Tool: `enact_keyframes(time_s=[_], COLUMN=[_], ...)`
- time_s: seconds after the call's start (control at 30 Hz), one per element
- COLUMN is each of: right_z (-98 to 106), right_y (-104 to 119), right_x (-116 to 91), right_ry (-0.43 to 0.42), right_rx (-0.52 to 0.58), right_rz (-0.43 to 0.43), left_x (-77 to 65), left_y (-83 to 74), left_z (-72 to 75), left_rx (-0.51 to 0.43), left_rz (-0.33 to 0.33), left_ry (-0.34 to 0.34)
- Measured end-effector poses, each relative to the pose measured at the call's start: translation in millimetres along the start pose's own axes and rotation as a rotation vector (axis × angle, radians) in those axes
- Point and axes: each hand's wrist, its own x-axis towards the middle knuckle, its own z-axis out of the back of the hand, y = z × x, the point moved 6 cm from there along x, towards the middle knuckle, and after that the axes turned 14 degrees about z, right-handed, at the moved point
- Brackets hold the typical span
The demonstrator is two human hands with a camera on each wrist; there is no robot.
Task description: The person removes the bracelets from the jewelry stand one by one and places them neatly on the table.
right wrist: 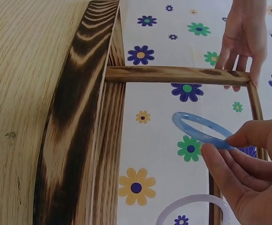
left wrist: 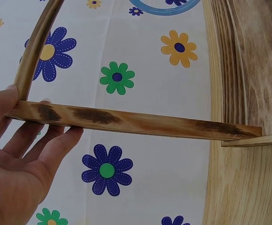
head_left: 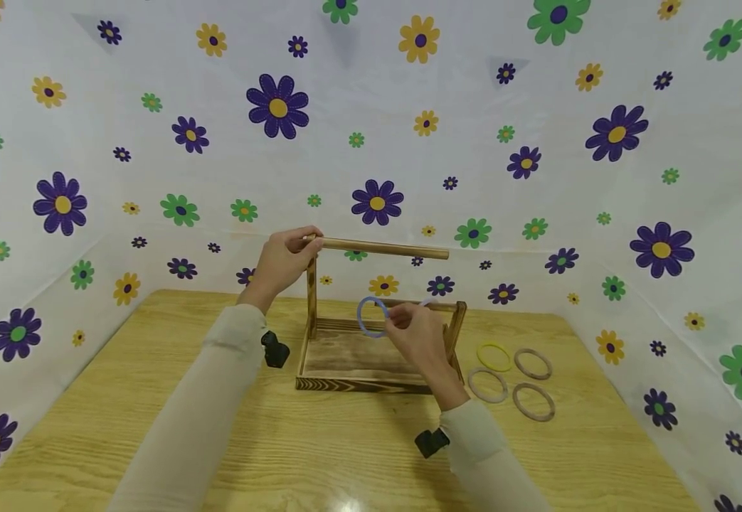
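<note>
A wooden bangle stand [head_left: 364, 355] with a tray base, a tall left post [left wrist: 126, 119] and an upper rod [head_left: 383, 248] stands on the table. My left hand [head_left: 281, 263] grips the top of the post where the rod joins it, thumb on one side and fingers beneath. Between thumb and fingertips of my right hand [head_left: 418, 338] is a blue bangle [right wrist: 196, 133], held in the air below the upper rod, apart from it. A pale lilac bangle [right wrist: 192, 199] is at the lower rod [head_left: 450, 306], partly hidden behind the right hand.
Right of the stand lie a yellow bangle [head_left: 494, 357] and three brownish or greyish bangles [head_left: 533, 402] on the wooden table [head_left: 268, 441]. A flower-print cloth [head_left: 319, 163] hangs behind and at both sides. The upper rod's right end is free.
</note>
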Motion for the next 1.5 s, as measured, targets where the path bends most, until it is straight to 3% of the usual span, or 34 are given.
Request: enact_keyframes(time_s=[0.43,0.73,0.97,1.5], right_z=[6.7,11.9,22.7,46.2], right_y=[5.0,-0.5,-2.1,-13.4], right_x=[-4.7,-12.0,-17.2,-34.5], right_ry=[0.075,0.131,0.147,0.252], right_rx=[0.052,0.150,0.139,0.070], right_rz=[-0.017,-0.040,0.005,-0.010], left_x=[1.1,0.9,0.3,1.7], left_y=[1.1,1.7,-0.2,0.7], left_z=[0.1,0.5,0.5,0.5], left_rx=[0.002,-0.008,-0.003,0.001], left_rz=[-0.008,-0.011,-0.016,-0.004], left_ry=[-0.001,-0.001,-0.002,-0.001])
